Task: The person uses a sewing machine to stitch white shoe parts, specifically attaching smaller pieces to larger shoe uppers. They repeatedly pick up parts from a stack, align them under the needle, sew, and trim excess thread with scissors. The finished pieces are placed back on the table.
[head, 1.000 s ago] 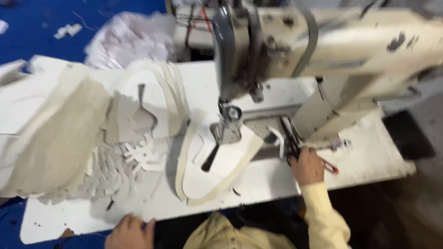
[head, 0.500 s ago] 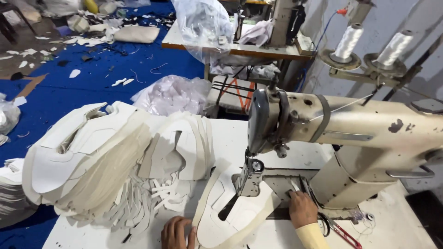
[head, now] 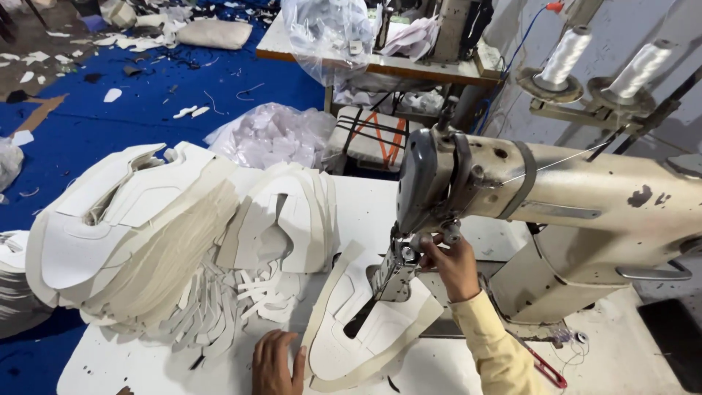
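A cream industrial sewing machine (head: 585, 197) stands on a white table (head: 131, 362). Under its needle lies a white, curved shoe-upper piece (head: 358, 329). My left hand (head: 278, 362) rests flat on the table, its fingers touching the piece's left edge. My right hand (head: 452, 262), in a yellow sleeve, is raised to the needle bar area beneath the machine head, its fingers pinched at a small metal part there.
A big stack of cut white pieces (head: 139, 234) fills the table's left, with a smaller stack (head: 289, 216) behind the work. Two thread cones (head: 567, 55) stand behind the machine. Red-handled snips (head: 545, 366) lie at right. Blue floor (head: 110, 124) with scraps lies beyond.
My right hand has risen from the table beside the machine post up to the needle area. My left hand stays by the piece. The view has tilted up and to the left.
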